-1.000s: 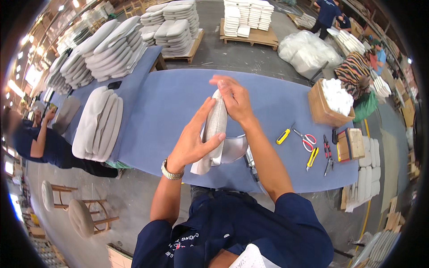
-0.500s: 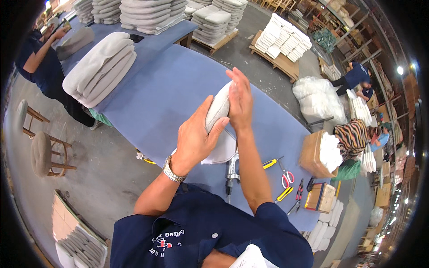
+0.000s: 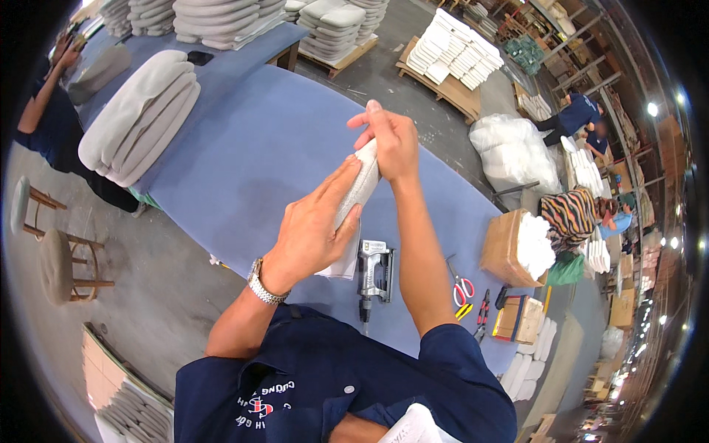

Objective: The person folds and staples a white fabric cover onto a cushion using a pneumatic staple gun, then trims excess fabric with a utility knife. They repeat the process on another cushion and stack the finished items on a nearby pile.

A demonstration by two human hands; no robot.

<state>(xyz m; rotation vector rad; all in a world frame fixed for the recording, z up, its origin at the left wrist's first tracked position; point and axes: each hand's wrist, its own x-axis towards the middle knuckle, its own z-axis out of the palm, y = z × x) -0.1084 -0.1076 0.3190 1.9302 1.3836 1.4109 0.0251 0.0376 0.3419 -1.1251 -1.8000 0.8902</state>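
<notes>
A light grey fabric seat cushion (image 3: 359, 195) is held up edge-on above the blue tabletop, between my two hands. My left hand (image 3: 314, 230) lies along its near left side, with the thumb across the near edge. On the far right side, my right hand (image 3: 396, 144) grips the upper end, its fingers bent over the top. Much of the cushion is hidden behind my hands. Below my left hand, a pale flat piece (image 3: 343, 266) shows in part on the table. A silver staple gun (image 3: 375, 270) rests on the table between my forearms.
The blue table (image 3: 244, 125) carries stacked grey cushions (image 3: 140, 118) at left. Red-handled scissors (image 3: 462, 290), pliers (image 3: 483, 310) and a cardboard box (image 3: 502, 247) of white stuffing lie at right. Stools (image 3: 59, 266) stand at left, near a co-worker (image 3: 48, 111).
My hands have turned the cushion more edge-on, and my right fingers have curled over its top. The view has shifted, and the staple gun now shows fully.
</notes>
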